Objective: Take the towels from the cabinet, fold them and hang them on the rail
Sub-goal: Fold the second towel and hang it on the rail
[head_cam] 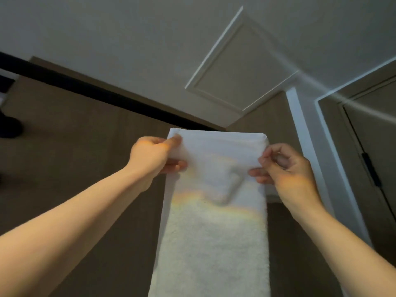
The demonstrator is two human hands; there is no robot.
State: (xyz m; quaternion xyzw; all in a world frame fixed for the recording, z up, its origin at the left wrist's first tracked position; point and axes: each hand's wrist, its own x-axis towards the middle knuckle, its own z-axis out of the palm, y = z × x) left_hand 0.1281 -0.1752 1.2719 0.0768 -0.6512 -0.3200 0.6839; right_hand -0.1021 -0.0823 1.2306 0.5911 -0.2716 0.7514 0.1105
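A white folded towel (214, 232) hangs down the middle of the head view as a long strip, its top fold held up high. My left hand (150, 157) pinches the towel's upper left edge between thumb and fingers. My right hand (287, 168) pinches the upper right edge at about the same height. A small fold of cloth bulges between the two hands. A black rail (96, 93) runs diagonally from the left edge down to just behind the towel's top; whether the towel rests on it is hidden.
The camera tilts upward at a grey ceiling with a white-framed hatch (242, 67). A brown wall (75, 146) stands behind the rail. A white door frame (308, 146) and a dark door (375, 168) are to the right.
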